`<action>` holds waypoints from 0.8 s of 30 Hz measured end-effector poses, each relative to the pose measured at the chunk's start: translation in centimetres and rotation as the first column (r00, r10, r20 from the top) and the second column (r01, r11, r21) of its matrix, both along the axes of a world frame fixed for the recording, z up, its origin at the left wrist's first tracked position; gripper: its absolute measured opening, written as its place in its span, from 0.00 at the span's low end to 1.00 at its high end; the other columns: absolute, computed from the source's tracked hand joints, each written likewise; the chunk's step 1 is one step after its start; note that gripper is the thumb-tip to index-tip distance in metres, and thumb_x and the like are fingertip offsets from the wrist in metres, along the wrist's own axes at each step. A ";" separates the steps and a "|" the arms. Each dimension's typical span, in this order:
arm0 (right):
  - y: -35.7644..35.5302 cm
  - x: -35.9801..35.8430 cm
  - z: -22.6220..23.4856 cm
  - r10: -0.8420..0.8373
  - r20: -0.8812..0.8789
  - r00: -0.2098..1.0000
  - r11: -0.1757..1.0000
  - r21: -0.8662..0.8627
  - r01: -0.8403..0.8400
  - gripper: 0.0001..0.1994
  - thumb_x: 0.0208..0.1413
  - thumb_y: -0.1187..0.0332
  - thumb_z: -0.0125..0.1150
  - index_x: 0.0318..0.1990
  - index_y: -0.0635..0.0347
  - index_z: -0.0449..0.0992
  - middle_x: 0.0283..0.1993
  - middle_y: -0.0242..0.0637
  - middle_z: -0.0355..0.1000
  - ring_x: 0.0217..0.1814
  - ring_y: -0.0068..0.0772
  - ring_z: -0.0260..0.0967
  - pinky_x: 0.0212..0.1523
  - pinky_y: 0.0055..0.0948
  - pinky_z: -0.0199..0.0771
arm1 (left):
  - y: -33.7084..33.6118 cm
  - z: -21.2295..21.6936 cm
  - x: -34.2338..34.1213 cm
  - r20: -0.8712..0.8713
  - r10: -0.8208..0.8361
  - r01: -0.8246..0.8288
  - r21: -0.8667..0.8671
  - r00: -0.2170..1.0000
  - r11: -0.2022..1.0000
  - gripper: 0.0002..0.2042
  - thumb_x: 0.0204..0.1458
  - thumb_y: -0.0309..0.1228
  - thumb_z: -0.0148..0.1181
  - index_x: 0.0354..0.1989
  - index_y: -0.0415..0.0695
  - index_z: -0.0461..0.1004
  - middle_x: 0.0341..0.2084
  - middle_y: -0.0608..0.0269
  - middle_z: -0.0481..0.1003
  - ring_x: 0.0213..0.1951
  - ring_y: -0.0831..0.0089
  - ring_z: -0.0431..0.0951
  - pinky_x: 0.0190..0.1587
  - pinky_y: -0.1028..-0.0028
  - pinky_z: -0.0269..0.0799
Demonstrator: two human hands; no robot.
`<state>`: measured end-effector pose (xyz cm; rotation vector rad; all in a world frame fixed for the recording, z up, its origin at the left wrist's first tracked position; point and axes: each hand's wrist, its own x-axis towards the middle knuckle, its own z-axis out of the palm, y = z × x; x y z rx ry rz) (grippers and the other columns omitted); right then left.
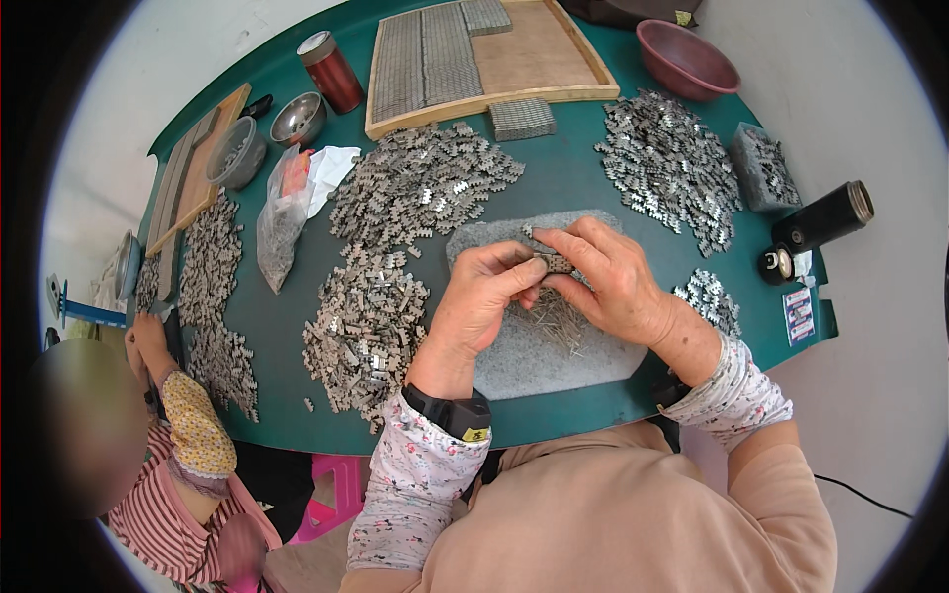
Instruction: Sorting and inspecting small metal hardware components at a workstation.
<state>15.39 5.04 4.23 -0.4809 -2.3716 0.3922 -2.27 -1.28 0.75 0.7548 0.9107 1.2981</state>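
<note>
Above the grey felt mat, my left hand and my right hand meet with closed fingers. Between them is a short row of small toothed metal pieces, gripped from both ends. A small metal piece shows by my right index fingertip; whether it joins the row I cannot tell. Thin metal pins lie in a loose heap on the mat under my hands. Heaps of toothed metal pieces lie left of the mat, and a smaller heap lies to its right.
At the back, a wooden tray holds assembled metal strips, with a block before it. A red bowl, clear tub, black flask, red tumbler and plastic bag surround the heaps. A co-worker's hands are at far left.
</note>
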 end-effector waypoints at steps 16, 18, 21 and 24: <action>1.0 0.1 -0.4 0.023 -0.103 0.994 0.986 -0.161 -0.039 0.14 0.41 0.71 0.69 0.38 0.61 0.77 0.32 0.40 0.68 0.32 0.42 0.70 0.30 0.35 0.70 | 0.1 -0.4 0.9 0.151 -0.112 0.123 -0.068 0.982 0.990 0.11 0.58 0.34 0.55 0.37 0.36 0.75 0.25 0.64 0.74 0.24 0.76 0.71 0.27 0.77 0.64; 1.0 0.2 -0.4 0.020 -0.068 0.997 0.990 -0.138 -0.030 0.14 0.41 0.71 0.69 0.38 0.61 0.77 0.32 0.40 0.68 0.32 0.42 0.70 0.30 0.35 0.70 | 0.0 -0.6 1.1 0.162 -0.091 0.102 -0.062 0.983 0.993 0.11 0.58 0.33 0.55 0.36 0.36 0.75 0.24 0.65 0.73 0.23 0.76 0.70 0.25 0.78 0.62; 0.7 0.2 -0.2 0.019 -0.059 0.998 0.995 -0.094 -0.025 0.15 0.41 0.71 0.69 0.39 0.61 0.77 0.32 0.39 0.67 0.32 0.42 0.69 0.31 0.34 0.70 | 0.0 -0.6 1.3 0.190 -0.082 0.091 -0.039 0.978 0.995 0.11 0.59 0.34 0.54 0.35 0.36 0.75 0.22 0.66 0.72 0.21 0.78 0.67 0.22 0.79 0.59; 0.5 -0.2 0.1 0.014 -0.054 0.998 0.994 -0.110 -0.020 0.15 0.41 0.72 0.68 0.39 0.62 0.76 0.32 0.39 0.67 0.33 0.41 0.70 0.31 0.34 0.70 | -0.1 -0.1 1.4 0.162 0.028 -0.004 -0.143 0.986 0.990 0.12 0.59 0.34 0.54 0.34 0.35 0.75 0.21 0.66 0.70 0.20 0.79 0.65 0.20 0.79 0.55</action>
